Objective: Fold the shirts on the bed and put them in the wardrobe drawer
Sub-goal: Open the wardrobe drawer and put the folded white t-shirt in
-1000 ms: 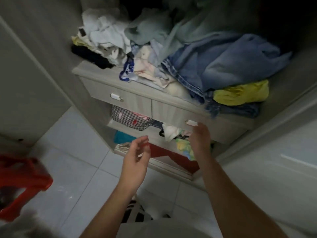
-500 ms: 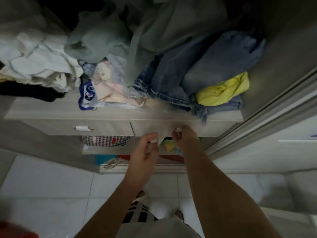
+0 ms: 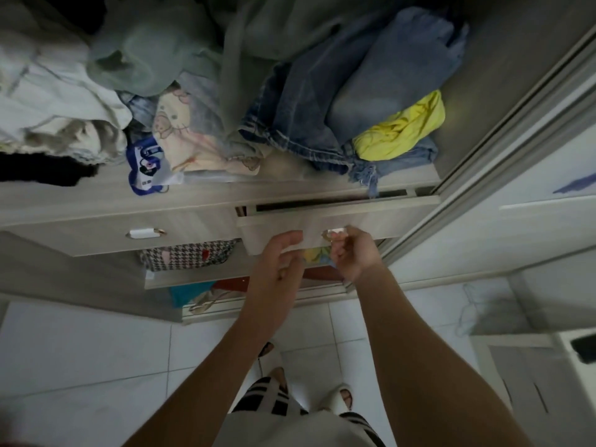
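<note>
I stand in front of a grey wooden wardrobe. Its right drawer (image 3: 387, 217) is pulled out a little, with a dark gap showing along its top. My right hand (image 3: 350, 253) pinches the drawer handle (image 3: 332, 234). My left hand (image 3: 277, 266) hovers in front of the drawer's left part with relaxed fingers and holds nothing. The left drawer (image 3: 96, 233) is closed, its white handle (image 3: 145, 233) showing. No folded shirt is in either hand, and the bed is out of view.
A messy heap lies on the shelf above the drawers: blue jeans (image 3: 322, 108), a yellow garment (image 3: 400, 130), a cartoon-print cloth (image 3: 190, 137), pale clothes (image 3: 48, 98). A houndstooth bag (image 3: 187, 256) sits under the drawers. A sliding door rail (image 3: 483, 146) runs at right. White floor tiles (image 3: 80, 350) lie below.
The right drawer has come out a little while my right hand pulls its handle. My left hand has risen slightly to the drawer front. The view has moved closer and looks more steeply down.
</note>
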Demonstrator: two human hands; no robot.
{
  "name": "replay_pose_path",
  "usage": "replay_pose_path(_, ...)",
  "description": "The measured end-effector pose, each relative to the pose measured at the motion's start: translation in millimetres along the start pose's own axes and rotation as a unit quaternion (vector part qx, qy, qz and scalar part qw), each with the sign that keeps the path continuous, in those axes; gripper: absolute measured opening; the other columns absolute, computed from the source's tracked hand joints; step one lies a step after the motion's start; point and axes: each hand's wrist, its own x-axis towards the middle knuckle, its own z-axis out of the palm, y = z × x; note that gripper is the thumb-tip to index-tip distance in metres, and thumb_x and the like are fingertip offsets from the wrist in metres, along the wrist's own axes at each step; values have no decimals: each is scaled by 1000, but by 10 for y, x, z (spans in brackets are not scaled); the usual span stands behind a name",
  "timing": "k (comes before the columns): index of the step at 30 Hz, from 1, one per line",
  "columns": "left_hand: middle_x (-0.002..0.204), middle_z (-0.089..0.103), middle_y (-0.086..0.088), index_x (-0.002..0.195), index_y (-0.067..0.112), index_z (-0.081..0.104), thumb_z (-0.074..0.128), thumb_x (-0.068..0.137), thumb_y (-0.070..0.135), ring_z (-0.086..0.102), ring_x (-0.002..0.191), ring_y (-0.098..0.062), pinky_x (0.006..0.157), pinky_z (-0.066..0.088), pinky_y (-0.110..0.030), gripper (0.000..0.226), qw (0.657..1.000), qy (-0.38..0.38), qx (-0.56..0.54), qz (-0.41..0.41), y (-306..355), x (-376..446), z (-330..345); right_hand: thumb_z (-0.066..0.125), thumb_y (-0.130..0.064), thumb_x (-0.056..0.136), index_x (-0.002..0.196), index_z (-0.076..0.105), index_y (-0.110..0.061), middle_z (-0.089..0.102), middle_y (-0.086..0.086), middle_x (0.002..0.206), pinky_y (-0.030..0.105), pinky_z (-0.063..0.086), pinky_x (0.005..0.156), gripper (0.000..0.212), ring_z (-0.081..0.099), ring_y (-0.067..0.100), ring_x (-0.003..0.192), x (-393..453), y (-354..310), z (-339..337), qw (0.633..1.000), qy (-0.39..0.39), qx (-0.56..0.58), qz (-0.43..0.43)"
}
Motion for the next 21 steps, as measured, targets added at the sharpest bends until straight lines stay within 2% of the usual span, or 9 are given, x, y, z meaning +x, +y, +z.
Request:
replay_pose_path(5, 125, 60, 10, 125, 28, 58, 56, 98, 9, 61, 111, -2, 83, 53, -16, 33, 998, 46, 4, 44, -64, -453, 121, 44, -19, 102, 86, 50, -14, 53, 7, 84, 15, 37, 40, 18, 42, 4, 43, -515, 330, -587, 1000, -6, 12, 8)
replay_pose_path(7, 132, 53, 9, 131, 26, 54, 57, 97, 9, 58, 105, -2, 85, 50, -14, 39, 991, 57, 98, 75, -120, -604, 166, 43, -18, 101, 89, 50, -11, 56, 11, 85, 16, 38, 40, 16, 43, 6, 43, -754, 408, -801, 1000, -29, -6, 9)
replay_pose_path(10, 146, 38, 10, 144, 26, 43, 56, 97, 23, 53, 110, -5, 93, 45, -19, 49, 956, 23, 292, 20, -202, -869, 310, 39, -15, 100, 95, 50, -6, 58, 11, 77, 20, 41, 42, 15, 48, 9, 41, -1143, 500, -1145, 998, -49, -42, 22)
replay_pose_path(12, 148, 36, 8, 144, 22, 42, 54, 97, 28, 54, 118, -15, 95, 48, -34, 49, 931, 10, 365, -12, -271, -1147, 420, 41, -12, 100, 90, 51, -7, 56, 11, 75, 25, 46, 53, 15, 54, 13, 46, -1402, 558, -1363, 996, -43, -73, 34)
replay_pose_path(14, 146, 36, 8, 140, 21, 43, 54, 95, 24, 56, 115, -19, 90, 51, -38, 46, 929, 14, 370, -7, -327, -1486, 519, 45, -11, 100, 89, 52, -6, 57, 10, 75, 32, 50, 67, 14, 62, 21, 62, -1653, 570, -1591, 990, -32, -135, 27)
replay_pose_path(15, 145, 36, 8, 139, 21, 44, 54, 95, 22, 57, 112, -19, 89, 52, -38, 45, 932, 19, 363, -1, -350, -1640, 554, 47, -11, 100, 91, 55, -7, 59, 10, 76, 33, 52, 69, 13, 65, 24, 68, -1769, 542, -1682, 982, -39, -186, 11)
replay_pose_path(19, 141, 38, 10, 133, 22, 44, 52, 94, 19, 57, 103, -17, 79, 53, -38, 40, 927, 39, 372, -20, -331, -2049, 657, 55, -14, 96, 82, 62, -12, 68, 8, 75, 27, 54, 57, 16, 69, 21, 68, -2139, 291, -1881, 915, -90, -362, -155)
replay_pose_path(20, 139, 39, 9, 131, 22, 44, 51, 94, 19, 57, 101, -17, 75, 51, -36, 38, 924, 42, 380, -27, -318, -2133, 689, 56, -17, 95, 79, 62, -15, 69, 5, 75, 24, 53, 58, 17, 68, 17, 68, -2183, 223, -1907, 876, -84, -422, -218)
replay_pose_path(21, 137, 39, 8, 129, 21, 44, 51, 94, 19, 57, 99, -17, 72, 50, -34, 37, 920, 42, 388, -31, -307, -2212, 722, 55, -20, 95, 79, 62, -19, 68, 0, 75, 21, 50, 60, 17, 65, 13, 68, -2203, 162, -1927, 818, -67, -494, -286)
